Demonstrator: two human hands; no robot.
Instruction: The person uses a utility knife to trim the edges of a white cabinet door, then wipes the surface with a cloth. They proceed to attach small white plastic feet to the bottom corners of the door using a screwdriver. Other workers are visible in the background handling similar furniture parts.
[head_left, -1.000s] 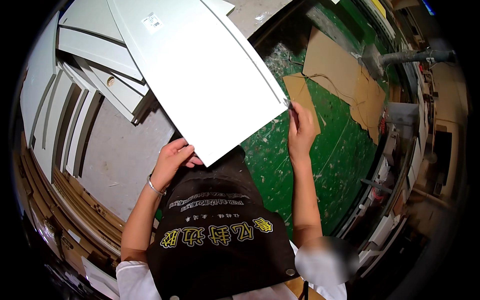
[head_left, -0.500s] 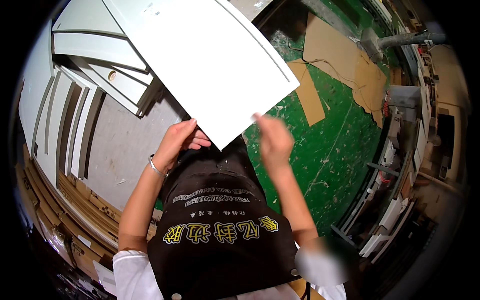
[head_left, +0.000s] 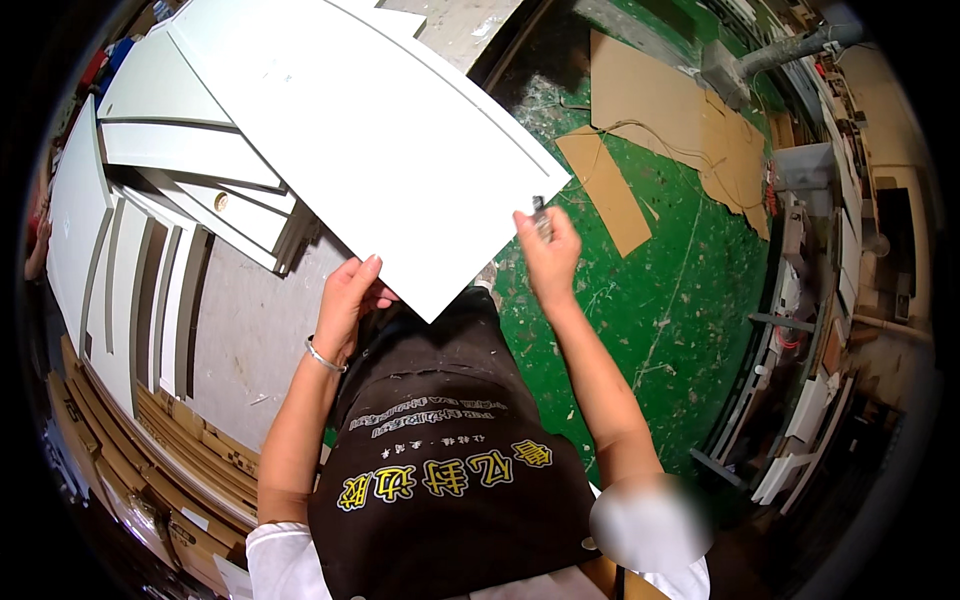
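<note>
A large white panel (head_left: 400, 170) stretches away from me, its near corner pointing at my dark apron and a narrow groove running along its right long side. My left hand (head_left: 348, 305) pinches the panel's left edge near that corner, thumb on top and fingers beneath. At the short edge on the right is my right hand (head_left: 550, 260), closed around a small black and grey tool (head_left: 541, 218). Its dark tip sticks up past the fingers, close to the panel's right corner. Fingers hide most of this tool, so its kind cannot be made out.
White panels (head_left: 190, 155) lie stacked on a grey surface (head_left: 250, 345) at left, others standing beside them. Brown boards (head_left: 110, 440) lie lower left. Cardboard sheets (head_left: 650, 100) and a cable cover the green floor (head_left: 640, 320). Racking (head_left: 790, 330) lines the right. Another person's hand (head_left: 40, 250) shows far left.
The panel and surroundings sit slightly lower and further left in view. My right hand has moved up along the short edge, and the small tool in it now shows. My left hand keeps its grip.
</note>
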